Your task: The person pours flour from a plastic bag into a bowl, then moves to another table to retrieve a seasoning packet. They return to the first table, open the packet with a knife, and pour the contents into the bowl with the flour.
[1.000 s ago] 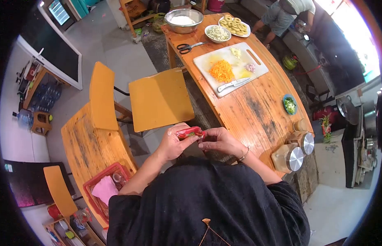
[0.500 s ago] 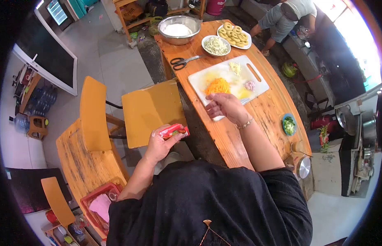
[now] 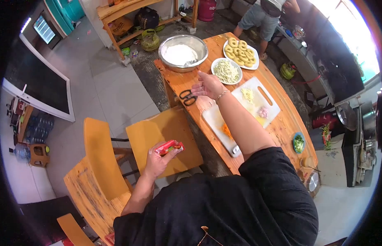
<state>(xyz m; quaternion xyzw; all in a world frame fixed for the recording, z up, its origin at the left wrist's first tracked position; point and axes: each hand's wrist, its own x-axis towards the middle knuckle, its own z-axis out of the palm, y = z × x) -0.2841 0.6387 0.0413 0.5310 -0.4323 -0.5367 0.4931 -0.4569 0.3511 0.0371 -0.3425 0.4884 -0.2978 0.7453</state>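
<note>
My left hand point(image 3: 158, 162) is closed round a small red packet point(image 3: 170, 147), above the seat of a yellow chair. My right hand point(image 3: 208, 86) reaches over the wooden table with its fingers apart and nothing in them. Just below it lie black-handled scissors point(image 3: 187, 97), partly covered. Beyond the fingers is a steel bowl point(image 3: 163, 55) of white powder, and to the right a bowl of pale shreds point(image 3: 226, 71). My forearm hides part of the white cutting board point(image 3: 269, 105), which bears orange shreds, pale bits and a pinkish heap point(image 3: 263, 112).
A plate of ring-shaped pieces point(image 3: 241, 53) sits at the table's far end. A small dish of chopped greens point(image 3: 298, 143) and a jar point(image 3: 312, 180) are at the right. A yellow chair point(image 3: 158, 135) stands left of the table. Another person point(image 3: 262, 20) stands beyond it.
My right hand has moved from over the cutting board toward the scissors and steel bowl. The view has shifted, and my left hand still holds the packet. The other person is more upright.
</note>
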